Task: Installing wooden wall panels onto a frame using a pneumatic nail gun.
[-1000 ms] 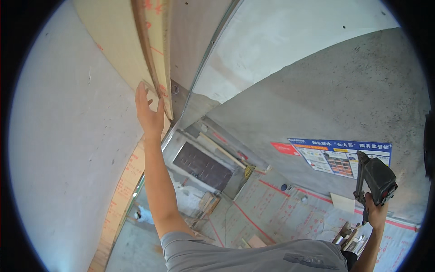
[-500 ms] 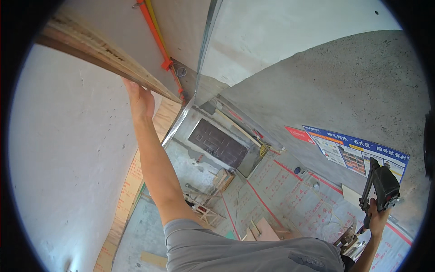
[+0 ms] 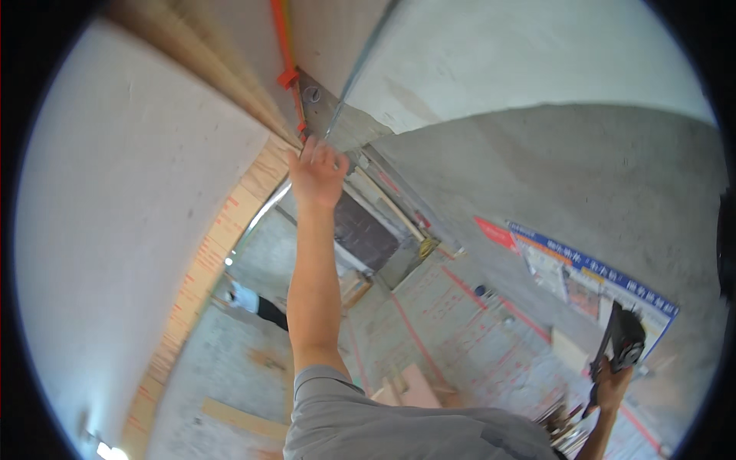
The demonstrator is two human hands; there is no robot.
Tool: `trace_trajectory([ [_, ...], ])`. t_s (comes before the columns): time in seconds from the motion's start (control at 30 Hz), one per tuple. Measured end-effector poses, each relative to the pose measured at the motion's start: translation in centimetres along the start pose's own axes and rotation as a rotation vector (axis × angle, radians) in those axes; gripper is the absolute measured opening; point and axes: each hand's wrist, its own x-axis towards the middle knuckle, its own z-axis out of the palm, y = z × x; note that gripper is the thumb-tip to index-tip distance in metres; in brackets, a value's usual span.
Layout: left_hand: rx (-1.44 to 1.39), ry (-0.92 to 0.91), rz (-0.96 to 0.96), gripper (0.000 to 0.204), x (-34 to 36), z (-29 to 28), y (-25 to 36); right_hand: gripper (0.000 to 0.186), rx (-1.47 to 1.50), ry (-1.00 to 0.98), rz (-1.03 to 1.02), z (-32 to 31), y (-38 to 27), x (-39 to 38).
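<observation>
Head view is giving me the wearer's left hand (image 3: 317, 184) raised near one end of a long wooden board (image 3: 218, 65), its blurred fingers standing loosely apart and, as far as I am making out, holding nothing; whether a fingertip is touching the board I cannot tell. Low on the right, the right hand (image 3: 613, 383) is gripping a black tool (image 3: 630, 330), which is standing well apart from the board, in front of a poster (image 3: 586, 284) on the grey wall (image 3: 491, 169). The long board is running down from the upper left, beside an orange pipe (image 3: 283, 38), toward a printed wooden strip (image 3: 211, 249) edging the pale surface (image 3: 138, 169). I am judging the work as part-way: the strip is looking laid in place along that edge, whereas the blur is hiding whether the long board is fastened. With the tool touching neither piece, I am reckoning that some work on the long board is remaining.
</observation>
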Motion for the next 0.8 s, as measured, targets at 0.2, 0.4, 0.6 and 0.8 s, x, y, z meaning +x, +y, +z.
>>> trace_trajectory([
  [0.2,-0.618,-0.148,0.092,0.063,3.2,4.6,1.0,0.030,0.023,-0.036,-0.002,1.1,-3.3,-1.6],
  [0.4,-0.939,-0.254,0.196,0.052,6.3,6.2,2.0,0.017,-0.080,-0.034,-0.095,0.3,-8.1,-4.4],
  [0.6,-1.079,-0.308,0.169,0.060,6.5,8.5,3.4,0.029,-0.100,0.098,-0.384,1.6,-18.5,-7.6],
  [0.8,-1.199,-0.461,0.121,0.078,5.9,7.8,3.5,0.020,-0.087,-0.077,-0.764,7.1,-33.7,-15.9],
])
